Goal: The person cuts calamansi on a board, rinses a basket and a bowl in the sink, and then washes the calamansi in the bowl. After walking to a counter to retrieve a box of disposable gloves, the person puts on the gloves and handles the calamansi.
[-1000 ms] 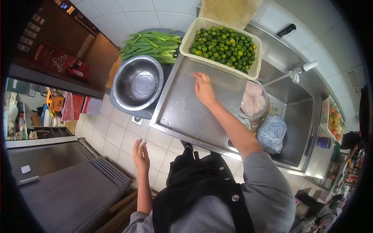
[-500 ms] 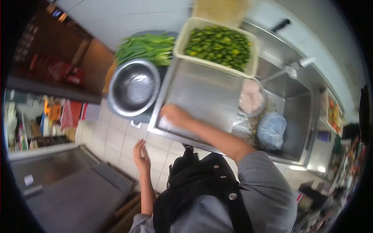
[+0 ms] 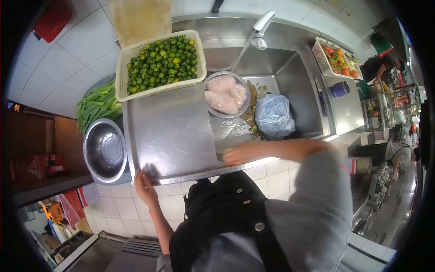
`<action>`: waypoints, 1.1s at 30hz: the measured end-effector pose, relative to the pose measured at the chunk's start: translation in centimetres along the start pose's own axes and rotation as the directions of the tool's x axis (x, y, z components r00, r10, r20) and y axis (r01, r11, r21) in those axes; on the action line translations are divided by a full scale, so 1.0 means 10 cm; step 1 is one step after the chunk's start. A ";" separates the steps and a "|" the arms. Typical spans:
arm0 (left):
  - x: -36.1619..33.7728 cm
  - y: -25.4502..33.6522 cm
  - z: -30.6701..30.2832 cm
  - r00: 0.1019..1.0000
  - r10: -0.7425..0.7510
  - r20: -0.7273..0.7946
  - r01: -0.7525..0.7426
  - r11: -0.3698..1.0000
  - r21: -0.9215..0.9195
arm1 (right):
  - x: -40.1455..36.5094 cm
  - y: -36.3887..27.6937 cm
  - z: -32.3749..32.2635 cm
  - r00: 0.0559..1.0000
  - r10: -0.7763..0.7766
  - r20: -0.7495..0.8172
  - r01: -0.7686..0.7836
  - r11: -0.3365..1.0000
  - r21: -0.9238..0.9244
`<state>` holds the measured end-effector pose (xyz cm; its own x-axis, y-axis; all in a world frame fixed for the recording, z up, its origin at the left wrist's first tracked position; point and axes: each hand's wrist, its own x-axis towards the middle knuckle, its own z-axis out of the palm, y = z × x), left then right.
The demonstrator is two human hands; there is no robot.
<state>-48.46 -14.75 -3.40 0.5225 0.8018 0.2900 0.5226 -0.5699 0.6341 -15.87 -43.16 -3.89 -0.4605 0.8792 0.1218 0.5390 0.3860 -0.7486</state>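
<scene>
My left hand [image 3: 145,188] is at the front left corner of the bare steel drainboard [image 3: 174,131], fingers stretched out and holding nothing that I can see. My right hand [image 3: 238,154] is smeared by motion over the front edge of the sink, where the drainboard meets the basin; its fingers cannot be made out. Behind it, a clear bowl [image 3: 207,97] holds pale raw meat [image 3: 225,95] that looks like chicken, under a stream from the tap [image 3: 261,29]. Beside that bowl sits a tied, bluish plastic bag [image 3: 274,117] in the sink [image 3: 303,97].
A cream basket [image 3: 158,94] of small green citrus fruit [image 3: 163,63] stands at the drainboard's back. Left of it are long green leaves [image 3: 97,103] and a steel bowl [image 3: 105,152]. Right of the sink are a vegetable basket [image 3: 322,58] and a purple cup [image 3: 340,89]. Other people work far right.
My right hand has swept from the drainboard's left side rightward to the sink edge. My left hand has come up to the front left corner. The view has turned toward the sink.
</scene>
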 end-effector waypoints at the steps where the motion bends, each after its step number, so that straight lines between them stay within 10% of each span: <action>1: 0.07 0.03 0.04 0.999 0.017 0.037 -0.017 1.000 0.012 | -0.34 -0.04 -0.14 0.986 0.065 0.156 -0.056 0.997 -0.059; 5: 0.43 0.43 0.28 0.978 0.205 0.046 -0.203 0.978 -0.045 | -0.58 -0.20 -0.64 0.882 0.426 0.203 -0.393 0.901 -0.184; 10: 0.88 1.06 0.52 0.942 0.257 0.218 -0.223 0.960 -0.169 | -0.07 -0.33 -0.19 0.975 0.114 -0.189 -0.113 0.993 0.020; 12: 0.94 1.01 0.55 0.926 0.274 0.260 -0.282 0.959 -0.009 | -0.46 -0.48 -0.09 0.884 0.456 -0.101 -0.431 0.879 0.205; 20: 0.95 0.19 1.23 0.977 0.098 0.190 -0.186 0.828 0.529 | -2.08 -0.46 -0.42 0.679 0.701 -0.217 -0.732 0.668 -0.131; 24: 1.49 0.77 2.16 0.993 0.103 0.059 -0.118 0.914 0.387 | -1.69 -0.19 -0.48 0.641 0.634 -0.432 -0.735 0.669 -0.110; 27: 1.12 1.64 2.50 0.834 0.409 0.370 -0.441 0.897 0.003 | -1.28 -0.04 -0.54 0.661 0.609 -0.438 -0.694 0.718 -0.048; 29: 0.88 1.95 2.40 0.749 0.501 0.433 -0.479 0.862 -0.168 | -0.98 0.13 -0.58 0.565 0.625 -0.538 -0.705 0.705 0.078; 33: 0.87 1.70 2.20 0.878 0.408 0.249 -0.303 0.879 -0.369 | 0.11 0.50 -1.17 0.304 0.490 -0.817 -0.460 0.826 0.325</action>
<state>-20.23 -21.36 -5.84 0.8401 0.4271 0.3344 0.0520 -0.6770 0.7341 -5.45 -36.99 0.13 0.7003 0.6846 0.2023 0.4281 -0.1759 -0.8865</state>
